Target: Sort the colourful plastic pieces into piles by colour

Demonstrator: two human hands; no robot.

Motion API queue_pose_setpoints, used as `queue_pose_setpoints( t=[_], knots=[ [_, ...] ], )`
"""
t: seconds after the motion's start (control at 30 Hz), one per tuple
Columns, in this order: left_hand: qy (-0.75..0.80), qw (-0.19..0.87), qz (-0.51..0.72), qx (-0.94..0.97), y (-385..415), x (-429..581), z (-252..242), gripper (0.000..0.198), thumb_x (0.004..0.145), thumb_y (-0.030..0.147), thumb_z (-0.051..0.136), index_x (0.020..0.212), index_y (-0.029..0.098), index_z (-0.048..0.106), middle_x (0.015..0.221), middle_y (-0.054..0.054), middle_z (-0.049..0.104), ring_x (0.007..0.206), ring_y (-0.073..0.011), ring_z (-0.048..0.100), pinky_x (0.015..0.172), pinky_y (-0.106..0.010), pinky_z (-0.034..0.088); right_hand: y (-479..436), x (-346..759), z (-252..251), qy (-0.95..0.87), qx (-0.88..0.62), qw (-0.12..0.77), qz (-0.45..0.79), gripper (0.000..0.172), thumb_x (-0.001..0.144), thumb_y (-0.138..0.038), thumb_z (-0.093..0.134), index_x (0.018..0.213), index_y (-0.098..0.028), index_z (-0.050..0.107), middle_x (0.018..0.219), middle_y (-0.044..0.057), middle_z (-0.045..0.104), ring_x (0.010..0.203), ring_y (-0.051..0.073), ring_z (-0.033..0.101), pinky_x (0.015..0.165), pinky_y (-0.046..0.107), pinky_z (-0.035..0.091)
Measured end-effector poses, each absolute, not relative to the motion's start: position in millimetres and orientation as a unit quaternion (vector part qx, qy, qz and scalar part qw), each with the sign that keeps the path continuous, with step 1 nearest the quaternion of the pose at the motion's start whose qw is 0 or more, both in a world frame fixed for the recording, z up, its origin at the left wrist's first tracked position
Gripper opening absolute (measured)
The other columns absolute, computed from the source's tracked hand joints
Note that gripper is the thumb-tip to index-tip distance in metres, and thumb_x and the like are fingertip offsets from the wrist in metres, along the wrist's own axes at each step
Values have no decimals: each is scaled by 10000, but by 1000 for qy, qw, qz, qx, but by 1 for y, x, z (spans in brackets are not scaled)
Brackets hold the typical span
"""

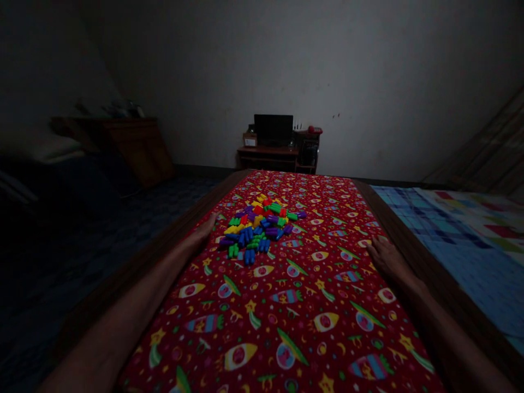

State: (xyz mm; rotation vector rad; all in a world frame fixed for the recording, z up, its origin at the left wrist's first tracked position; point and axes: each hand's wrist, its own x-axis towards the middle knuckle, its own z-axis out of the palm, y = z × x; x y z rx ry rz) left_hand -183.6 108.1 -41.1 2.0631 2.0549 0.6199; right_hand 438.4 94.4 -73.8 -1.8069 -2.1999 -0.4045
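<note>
A loose heap of plastic building pieces (258,220) in blue, green, yellow, red and purple lies on a red cloth (282,322) printed with rockets and stars. My left hand (206,227) rests at the cloth's left edge, just left of the heap, fingers stretched forward and holding nothing. Over on the right edge, my right hand (387,255) lies on the cloth with its fingers apart and nothing in them. A wide stretch of cloth separates it from the pieces. Neither hand appears to touch the heap.
Brown fabric (403,226) borders the red cloth. To the right is blue checked bedding (426,229). A desk (268,149) with a dark monitor (273,130) stands by the far wall. A wooden cabinet (141,153) is at the left, in dim light.
</note>
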Motion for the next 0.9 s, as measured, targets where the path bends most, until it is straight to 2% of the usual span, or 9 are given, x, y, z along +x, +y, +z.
queue_pose_setpoints(
  t=[0.1, 0.23, 0.33, 0.4, 0.53, 0.6, 0.7, 0.9],
  knots=[
    [686, 106, 216, 686, 86, -173, -51, 788, 914, 576, -30, 1452, 160, 369, 1465, -108, 453, 1334, -278, 439, 1043, -443, 420, 92, 428, -73, -766, -609, 164, -126, 443, 936, -294, 285, 1172, -115, 615, 1187, 177, 637, 1181, 302, 532, 1012, 473, 408],
    [656, 113, 250, 703, 59, -159, -61, 735, 919, 562, 74, 1477, 136, 293, 1549, -73, 313, 1437, -217, 245, 1175, -384, 222, 87, 417, -79, -802, -566, 141, -130, 440, 934, -258, 281, 1200, -128, 606, 1292, 143, 597, 1297, 270, 449, 1100, 467, 320],
    [659, 125, 279, 687, 56, -151, -54, 685, 930, 491, 110, 1480, 113, 264, 1563, -88, 274, 1440, -202, 237, 1183, -378, 198, 87, 415, -82, -792, -580, 126, -142, 465, 943, -267, 250, 1203, -120, 607, 1303, 147, 595, 1295, 268, 460, 1103, 469, 319],
    [656, 139, 304, 677, 61, -143, -44, 651, 934, 446, 127, 1468, 114, 291, 1546, -97, 315, 1431, -209, 264, 1175, -398, 220, 87, 414, -81, -788, -584, 126, -151, 475, 943, -266, 245, 1218, -108, 598, 1309, 154, 592, 1297, 272, 463, 1100, 475, 324],
    [638, 180, 342, 666, 78, -113, -23, 598, 943, 417, 137, 1406, 172, 426, 1371, -72, 559, 1369, -233, 383, 1144, -435, 291, 86, 412, -79, -787, -580, 141, -157, 482, 937, -249, 250, 1246, -81, 580, 1310, 166, 589, 1303, 277, 456, 1097, 482, 330],
    [622, 206, 353, 668, 83, -93, -18, 595, 948, 422, 124, 1375, 204, 477, 1283, -54, 627, 1333, -243, 432, 1130, -436, 312, 85, 412, -79, -791, -575, 143, -153, 471, 927, -235, 263, 1240, -105, 591, 1301, 154, 599, 1306, 279, 451, 1099, 493, 327],
    [595, 225, 368, 678, 86, -64, -16, 593, 952, 413, 114, 1345, 227, 516, 1295, -41, 619, 1319, -247, 444, 1134, -430, 302, 84, 411, -79, -793, -571, 147, -151, 466, 922, -240, 278, 1251, -124, 587, 1294, 136, 608, 1305, 277, 452, 1104, 499, 322],
    [529, 208, 362, 738, 98, -9, -17, 551, 951, 401, 187, 1273, 168, 569, 1361, -93, 555, 1311, -233, 442, 1151, -398, 270, 83, 409, -78, -787, -580, 148, -150, 471, 920, -242, 275, 1243, -106, 589, 1304, 140, 601, 1291, 282, 465, 1112, 487, 319]
  ],
)
